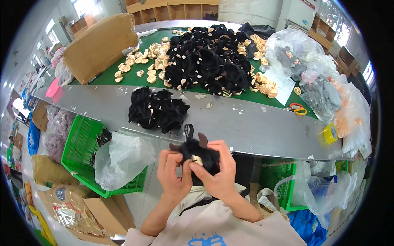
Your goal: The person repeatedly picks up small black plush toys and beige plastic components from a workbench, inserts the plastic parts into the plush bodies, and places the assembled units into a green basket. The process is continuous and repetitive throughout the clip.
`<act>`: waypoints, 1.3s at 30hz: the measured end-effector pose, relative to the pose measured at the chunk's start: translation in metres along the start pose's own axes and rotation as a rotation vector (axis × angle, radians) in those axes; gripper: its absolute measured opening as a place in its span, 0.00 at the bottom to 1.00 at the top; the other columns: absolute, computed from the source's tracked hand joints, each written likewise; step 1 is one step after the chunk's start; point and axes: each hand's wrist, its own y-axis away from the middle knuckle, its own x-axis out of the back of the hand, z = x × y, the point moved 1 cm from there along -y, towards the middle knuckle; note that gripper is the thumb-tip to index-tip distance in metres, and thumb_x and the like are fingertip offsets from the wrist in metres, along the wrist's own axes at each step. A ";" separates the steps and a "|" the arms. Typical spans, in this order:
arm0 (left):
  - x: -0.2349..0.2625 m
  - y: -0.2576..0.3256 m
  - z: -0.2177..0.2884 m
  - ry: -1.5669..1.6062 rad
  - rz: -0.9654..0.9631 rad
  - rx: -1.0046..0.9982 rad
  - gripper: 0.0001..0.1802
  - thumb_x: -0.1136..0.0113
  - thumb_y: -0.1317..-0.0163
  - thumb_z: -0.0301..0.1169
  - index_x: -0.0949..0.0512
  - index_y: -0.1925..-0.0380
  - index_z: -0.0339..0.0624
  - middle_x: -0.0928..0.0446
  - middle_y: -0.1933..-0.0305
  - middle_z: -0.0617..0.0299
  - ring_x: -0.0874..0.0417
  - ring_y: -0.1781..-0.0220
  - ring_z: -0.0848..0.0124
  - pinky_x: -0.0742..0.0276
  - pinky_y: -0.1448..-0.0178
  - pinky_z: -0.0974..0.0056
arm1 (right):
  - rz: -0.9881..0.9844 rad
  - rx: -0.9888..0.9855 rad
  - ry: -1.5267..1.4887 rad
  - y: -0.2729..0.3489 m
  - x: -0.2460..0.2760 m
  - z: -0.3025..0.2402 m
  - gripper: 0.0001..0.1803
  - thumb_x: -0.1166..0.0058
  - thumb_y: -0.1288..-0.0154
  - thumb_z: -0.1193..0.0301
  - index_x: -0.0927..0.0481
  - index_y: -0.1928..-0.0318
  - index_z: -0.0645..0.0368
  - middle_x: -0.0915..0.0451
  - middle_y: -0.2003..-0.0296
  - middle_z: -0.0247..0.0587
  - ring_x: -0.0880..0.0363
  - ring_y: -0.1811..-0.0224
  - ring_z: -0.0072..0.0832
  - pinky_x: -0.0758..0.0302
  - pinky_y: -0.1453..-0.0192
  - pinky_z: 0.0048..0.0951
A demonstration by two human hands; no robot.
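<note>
A small black plush toy point(200, 152) with brown horns and a black loop on top sits between my two hands, close to my chest. My left hand point(173, 174) grips its left side, thumb pressing toward a cream patch on the toy's front. My right hand point(219, 170) wraps its right side, fingers curled over the top. Just beyond, a small pile of black plush toys point(158, 110) lies on the grey table edge point(246, 127). A far larger heap of black plush toys point(209, 61) covers the green belt point(108, 78), ringed by cream plush pieces point(143, 61).
A cardboard box point(100, 45) lies at the belt's left. Clear bags of grey plush point(324, 90) pile at the right, with orange-handled scissors point(298, 109) and a yellow tape roll point(329, 134). Green crates point(82, 147) point(283, 176) and plastic bags point(123, 156) stand under the table.
</note>
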 end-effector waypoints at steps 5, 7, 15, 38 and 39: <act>-0.018 0.000 -0.009 0.076 -0.081 -0.041 0.08 0.37 0.40 0.24 0.28 0.68 0.38 0.29 0.65 0.53 0.27 0.65 0.58 0.30 0.66 0.61 | 0.057 -0.164 -0.004 0.006 0.013 -0.002 0.20 0.30 0.45 0.71 0.25 0.56 0.67 0.25 0.57 0.44 0.24 0.60 0.32 0.27 0.55 0.26; -0.032 0.003 -0.016 0.114 -0.131 -0.035 0.09 0.36 0.39 0.27 0.27 0.67 0.36 0.28 0.64 0.52 0.26 0.65 0.57 0.28 0.64 0.61 | 0.138 -0.172 0.036 0.007 0.020 0.007 0.20 0.31 0.45 0.72 0.25 0.57 0.68 0.25 0.57 0.45 0.25 0.59 0.32 0.27 0.54 0.27; -0.077 -0.023 -0.022 0.427 -0.360 0.069 0.10 0.34 0.38 0.30 0.25 0.69 0.36 0.29 0.67 0.54 0.27 0.67 0.59 0.28 0.67 0.62 | 0.431 -0.283 0.243 -0.007 0.052 0.041 0.14 0.35 0.44 0.79 0.26 0.59 0.63 0.27 0.62 0.41 0.26 0.65 0.28 0.29 0.64 0.24; -0.100 -0.048 -0.033 0.670 -0.363 0.360 0.30 0.37 0.41 0.23 0.35 0.39 0.38 0.30 0.46 0.60 0.26 0.44 0.72 0.27 0.40 0.66 | 0.234 -0.036 0.211 -0.018 0.067 0.064 0.14 0.38 0.37 0.69 0.24 0.56 0.64 0.22 0.63 0.44 0.20 0.64 0.33 0.22 0.57 0.31; -0.092 -0.059 -0.033 0.674 -0.347 0.368 0.29 0.39 0.41 0.22 0.36 0.39 0.38 0.30 0.46 0.61 0.26 0.45 0.72 0.29 0.39 0.66 | 0.201 -0.036 0.242 -0.023 0.073 0.065 0.12 0.39 0.36 0.69 0.23 0.57 0.64 0.22 0.64 0.44 0.20 0.64 0.32 0.22 0.58 0.30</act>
